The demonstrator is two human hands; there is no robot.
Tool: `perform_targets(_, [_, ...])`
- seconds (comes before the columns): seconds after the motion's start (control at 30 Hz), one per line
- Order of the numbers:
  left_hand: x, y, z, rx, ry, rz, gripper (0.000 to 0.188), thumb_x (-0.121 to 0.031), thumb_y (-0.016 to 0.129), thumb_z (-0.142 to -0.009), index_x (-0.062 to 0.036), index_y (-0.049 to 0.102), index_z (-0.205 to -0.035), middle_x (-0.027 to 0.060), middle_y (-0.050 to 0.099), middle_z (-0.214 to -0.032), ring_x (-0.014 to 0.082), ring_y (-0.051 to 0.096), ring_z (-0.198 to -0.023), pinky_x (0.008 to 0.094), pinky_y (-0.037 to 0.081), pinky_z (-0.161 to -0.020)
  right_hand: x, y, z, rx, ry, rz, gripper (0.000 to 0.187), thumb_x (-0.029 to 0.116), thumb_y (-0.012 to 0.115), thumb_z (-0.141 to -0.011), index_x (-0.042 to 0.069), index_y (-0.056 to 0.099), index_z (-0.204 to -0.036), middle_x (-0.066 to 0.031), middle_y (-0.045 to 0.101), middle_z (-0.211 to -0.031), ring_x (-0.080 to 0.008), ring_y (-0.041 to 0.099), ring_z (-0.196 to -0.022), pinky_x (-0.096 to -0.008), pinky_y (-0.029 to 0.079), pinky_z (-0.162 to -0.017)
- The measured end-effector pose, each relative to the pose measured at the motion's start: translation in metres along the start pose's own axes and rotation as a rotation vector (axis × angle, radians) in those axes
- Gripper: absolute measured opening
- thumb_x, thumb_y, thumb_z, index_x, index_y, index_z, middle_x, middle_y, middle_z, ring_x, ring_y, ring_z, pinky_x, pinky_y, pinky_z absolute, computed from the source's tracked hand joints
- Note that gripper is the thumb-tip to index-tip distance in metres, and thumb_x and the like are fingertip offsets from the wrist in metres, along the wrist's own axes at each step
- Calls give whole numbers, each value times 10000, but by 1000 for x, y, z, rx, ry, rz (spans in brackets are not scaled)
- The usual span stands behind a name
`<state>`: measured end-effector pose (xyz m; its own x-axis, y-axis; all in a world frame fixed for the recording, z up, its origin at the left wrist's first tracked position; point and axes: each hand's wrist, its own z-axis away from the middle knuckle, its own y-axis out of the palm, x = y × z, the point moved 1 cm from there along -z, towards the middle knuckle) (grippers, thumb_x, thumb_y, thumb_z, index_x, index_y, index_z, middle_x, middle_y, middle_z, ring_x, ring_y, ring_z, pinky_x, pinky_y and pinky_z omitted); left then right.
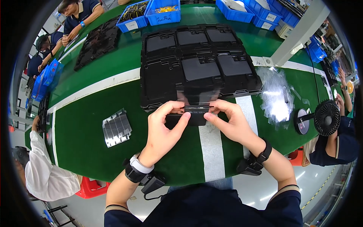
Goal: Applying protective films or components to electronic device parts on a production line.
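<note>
Between both hands, just in front of the tray's near edge, is a flat black part point(196, 110) seen almost edge-on. My left hand point(162, 125) pinches its left end between thumb and fingers, and my right hand point(235, 123) pinches the right end. A see-through film point(198, 97) stands up from the far side of the part; whether it is attached I cannot tell. Beyond my hands, a stack of black moulded trays point(160, 83) holds several dark flat panels point(200, 69). The slot at its near left has no panel.
A sheet with dark strips point(117, 128) lies left on the green mat. To the right are a heap of clear films point(276, 98) and a small black fan point(327, 118). Blue bins point(164, 16) line the back, near a grey post point(298, 34). Other people sit around.
</note>
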<state>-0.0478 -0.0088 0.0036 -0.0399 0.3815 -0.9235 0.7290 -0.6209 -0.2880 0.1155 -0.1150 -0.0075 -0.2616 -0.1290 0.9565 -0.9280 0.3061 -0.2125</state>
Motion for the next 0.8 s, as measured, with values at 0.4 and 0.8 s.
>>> perform_targets(0.4, [-2, 0, -2, -10, -95, 187, 209, -19, 690, -758, 44, 570, -916, 85, 641, -863, 122, 630, -799, 228, 487, -734, 13, 0, -1, -53, 135, -446, 168, 57, 599, -851, -10, 583, -1004, -34, 609, -885, -83, 579, -831, -224, 479, -746])
perform_targets(0.8, [-23, 6, 5, -61, 79, -58, 185, 26, 684, -743, 49, 543, -860, 89, 637, -820, 102, 624, -736, 214, 499, -679, 22, -2, 2, -251, -387, 223, 73, 1, 660, -750, -12, 599, -787, -76, 626, -787, -142, 586, -726, -250, 457, -646])
